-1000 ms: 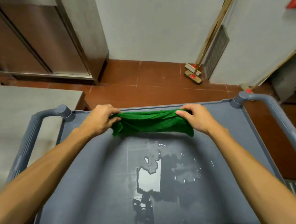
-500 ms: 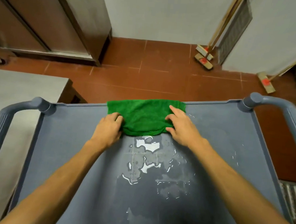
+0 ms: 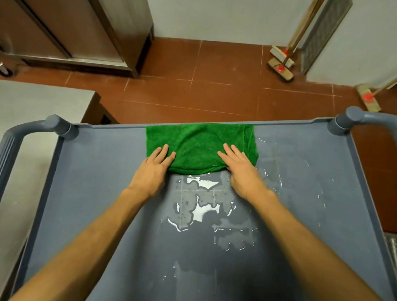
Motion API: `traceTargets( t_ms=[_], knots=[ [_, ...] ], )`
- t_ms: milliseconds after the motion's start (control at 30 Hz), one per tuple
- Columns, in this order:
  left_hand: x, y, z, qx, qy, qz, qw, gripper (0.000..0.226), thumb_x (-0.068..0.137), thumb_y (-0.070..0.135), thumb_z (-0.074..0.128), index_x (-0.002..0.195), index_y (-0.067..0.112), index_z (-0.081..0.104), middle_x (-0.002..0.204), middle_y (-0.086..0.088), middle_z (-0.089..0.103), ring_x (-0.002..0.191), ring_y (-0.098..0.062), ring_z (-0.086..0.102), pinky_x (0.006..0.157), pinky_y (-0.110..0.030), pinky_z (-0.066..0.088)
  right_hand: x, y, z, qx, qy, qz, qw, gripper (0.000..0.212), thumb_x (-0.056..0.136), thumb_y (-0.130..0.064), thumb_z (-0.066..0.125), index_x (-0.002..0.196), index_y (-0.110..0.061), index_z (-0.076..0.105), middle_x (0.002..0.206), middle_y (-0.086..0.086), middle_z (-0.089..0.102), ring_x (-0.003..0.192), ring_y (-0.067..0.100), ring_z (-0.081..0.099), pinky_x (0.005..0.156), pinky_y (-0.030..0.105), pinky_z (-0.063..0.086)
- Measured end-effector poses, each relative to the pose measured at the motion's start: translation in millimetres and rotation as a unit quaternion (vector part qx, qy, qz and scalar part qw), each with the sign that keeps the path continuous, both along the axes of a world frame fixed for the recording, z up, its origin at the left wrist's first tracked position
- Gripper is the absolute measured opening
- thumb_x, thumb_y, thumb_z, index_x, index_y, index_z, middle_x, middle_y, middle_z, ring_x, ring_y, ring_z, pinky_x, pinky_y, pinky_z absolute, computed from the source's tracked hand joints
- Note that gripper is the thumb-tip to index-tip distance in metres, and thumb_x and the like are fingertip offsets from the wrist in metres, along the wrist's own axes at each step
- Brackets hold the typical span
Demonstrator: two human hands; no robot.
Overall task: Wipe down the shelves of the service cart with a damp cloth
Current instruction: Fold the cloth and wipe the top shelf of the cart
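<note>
A green cloth (image 3: pixel 198 145) lies spread flat against the far rim of the grey-blue top shelf of the service cart (image 3: pixel 95 188). My left hand (image 3: pixel 152 170) presses its near left corner with straight fingers. My right hand (image 3: pixel 240 169) lies flat on the cloth's near right part, fingers straight. A puddle of water (image 3: pixel 201 204) glistens on the shelf just in front of the cloth, between my wrists, with droplets scattered to the right.
Cart handles rise at the far left (image 3: pixel 3 159) and far right (image 3: pixel 390 129). A steel table (image 3: pixel 12 116) stands left of the cart. Brooms (image 3: pixel 281 66) lean on the wall beyond, over red floor tiles; a steel cabinet (image 3: pixel 67 14) is at the back left.
The bunched cloth, gripped at both ends, has been laid down and spread flat at the far rim. Both hands have let go and now press on it with straight fingers.
</note>
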State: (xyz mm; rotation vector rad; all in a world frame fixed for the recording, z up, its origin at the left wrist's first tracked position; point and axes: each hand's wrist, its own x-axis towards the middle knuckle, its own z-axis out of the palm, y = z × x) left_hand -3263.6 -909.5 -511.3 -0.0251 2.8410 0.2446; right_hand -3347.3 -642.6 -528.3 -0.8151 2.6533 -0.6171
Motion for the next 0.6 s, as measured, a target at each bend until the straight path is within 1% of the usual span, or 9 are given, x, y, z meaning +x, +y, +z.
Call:
traceTargets(
  t_ms=[133,233,467,600],
  knots=[
    [22.4,-0.1,-3.6,0.016,0.004,-0.008,1.000,0.073,0.089,-0.007,0.044,0.156,0.013,0.023,0.165,-0.014,0.009,0.152,-0.034,0.011,0.120,-0.046,0.022,20.6,4.5,-7.8,-0.017,-0.005,-0.016,1.000,0.080,0.086,0.023,0.044,0.153,-0.019,0.030,0.164,0.001,0.013,0.152,0.020,0.005,0.121,0.031,0.000],
    [44.4,3.6,-5.8,0.022,0.003,-0.008,1.000,0.073,0.090,-0.006,0.045,0.157,0.014,0.022,0.165,-0.014,0.007,0.152,-0.034,0.009,0.122,-0.044,0.019,43.8,9.5,-11.6,-0.022,-0.007,-0.021,1.000,0.077,0.087,0.021,0.046,0.152,-0.018,0.033,0.164,0.002,0.015,0.152,0.021,0.007,0.119,0.029,-0.001],
    [99.9,10.1,-8.7,0.047,0.010,-0.020,0.999,0.068,0.093,-0.001,0.044,0.156,0.013,0.023,0.165,-0.015,0.007,0.152,-0.033,0.009,0.123,-0.042,0.016,106.3,22.6,-10.9,-0.030,-0.027,-0.037,0.999,0.070,0.090,0.016,0.045,0.151,-0.017,0.035,0.164,0.001,0.016,0.152,0.020,0.008,0.122,0.033,0.003],
    [135.7,15.5,-7.3,0.052,0.014,-0.016,0.998,0.065,0.096,0.002,0.042,0.156,0.015,0.023,0.165,-0.012,0.006,0.153,-0.030,0.008,0.123,-0.039,0.016,145.6,29.2,-7.1,-0.034,-0.037,-0.040,0.998,0.066,0.092,0.012,0.045,0.150,-0.017,0.037,0.163,0.002,0.017,0.152,0.020,0.009,0.123,0.032,0.004]
  ],
)
